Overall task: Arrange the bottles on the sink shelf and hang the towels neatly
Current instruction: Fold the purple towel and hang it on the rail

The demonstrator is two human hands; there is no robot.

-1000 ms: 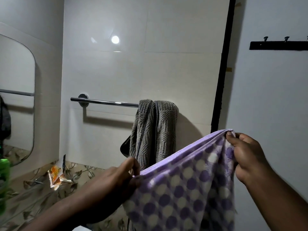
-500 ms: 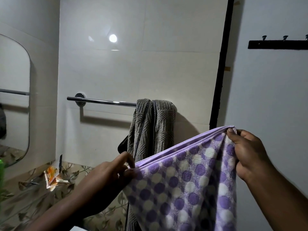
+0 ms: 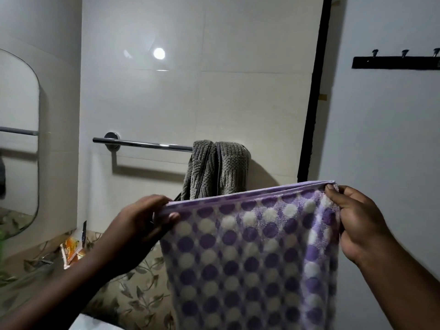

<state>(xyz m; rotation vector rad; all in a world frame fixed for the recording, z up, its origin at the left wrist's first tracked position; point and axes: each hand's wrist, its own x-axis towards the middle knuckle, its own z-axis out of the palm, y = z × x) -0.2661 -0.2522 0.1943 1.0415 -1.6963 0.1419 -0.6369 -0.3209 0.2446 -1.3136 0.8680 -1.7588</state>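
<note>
I have the purple dotted towel [image 3: 250, 258] held up in front of the camera, folded double along its top edge. That edge is stretched between the two hands and climbs a little toward the right, while the rest hangs down past the bottom of the view. The left hand [image 3: 140, 225] pinches the left corner, thumb on the near face and fingers curled behind. The right hand [image 3: 357, 222] grips the right corner, fingers curled round the gathered edge. Just behind, a grey ribbed towel [image 3: 214, 170] hangs bunched over the right end of a chrome towel bar [image 3: 142, 144] on the tiled wall. I can see a mirror [image 3: 16, 139] at left, an orange sachet [image 3: 71, 251] on the leaf-patterned ledge [image 3: 133, 294] below, and a black hook rack [image 3: 395, 63] at upper right.
</note>
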